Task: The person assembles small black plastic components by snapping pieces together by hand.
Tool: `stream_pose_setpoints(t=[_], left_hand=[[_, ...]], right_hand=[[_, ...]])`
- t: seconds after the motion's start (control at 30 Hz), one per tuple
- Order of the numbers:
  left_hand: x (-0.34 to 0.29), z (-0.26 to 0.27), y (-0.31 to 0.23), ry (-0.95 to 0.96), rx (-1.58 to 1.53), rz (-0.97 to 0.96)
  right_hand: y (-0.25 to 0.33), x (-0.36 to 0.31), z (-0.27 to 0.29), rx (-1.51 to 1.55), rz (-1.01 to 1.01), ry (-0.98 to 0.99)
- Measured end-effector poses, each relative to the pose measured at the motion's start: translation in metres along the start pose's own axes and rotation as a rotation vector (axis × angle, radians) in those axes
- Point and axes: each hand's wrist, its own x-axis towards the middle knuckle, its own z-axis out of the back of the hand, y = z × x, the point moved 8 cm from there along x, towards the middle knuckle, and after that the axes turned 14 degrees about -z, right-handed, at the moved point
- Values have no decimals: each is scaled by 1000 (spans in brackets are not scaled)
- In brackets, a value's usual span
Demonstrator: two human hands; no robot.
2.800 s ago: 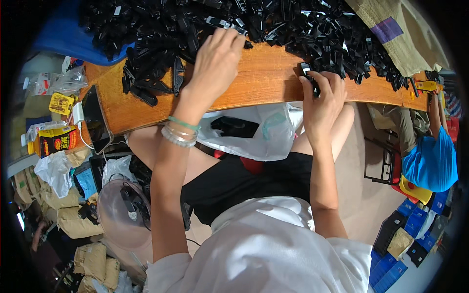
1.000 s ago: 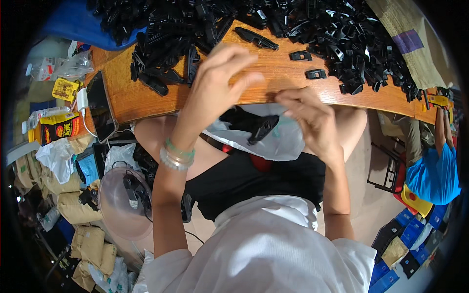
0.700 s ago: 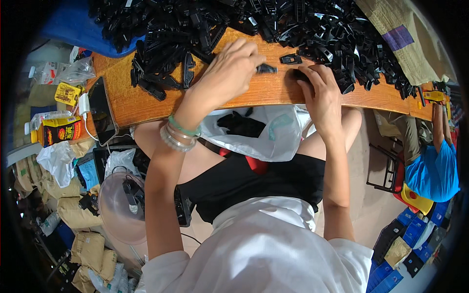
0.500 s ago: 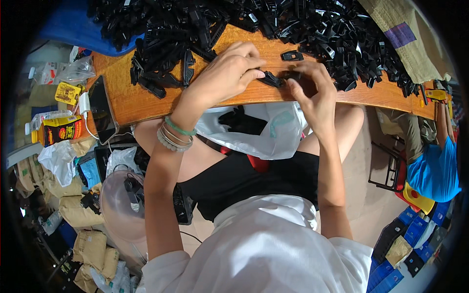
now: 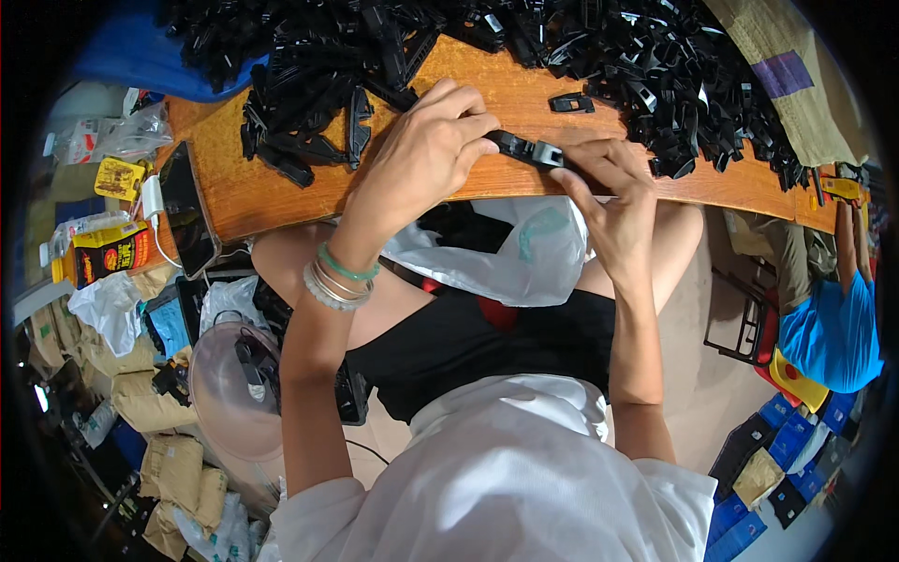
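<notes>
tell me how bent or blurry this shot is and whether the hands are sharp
Head view: strong fisheye, the table edge bows and a black vignette rings the frame; light is even and soft, no hard glare; left hand, right hand and the black part between them are sharp, the rim clutter is squeezed and softer.
</notes>
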Motion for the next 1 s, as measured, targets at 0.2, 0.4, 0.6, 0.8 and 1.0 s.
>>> stream_pose_setpoints(t=[0.2, 0.4, 0.6, 0.8, 1.0], left_hand=[[4, 3, -4, 47, -54, 1], [33, 24, 24, -114, 217, -31], [49, -3, 27, 124, 660, -134], [10, -21, -30, -2, 565, -255], [-17, -26, -45, -43, 379, -213]], right_hand=[[-3, 2, -13, 137, -178, 121], [4, 8, 6, 14, 32, 91], [6, 40, -14, -416, 311, -196], [-13, 31, -17, 227, -128, -43], [-19, 5, -2, -123, -66, -186]])
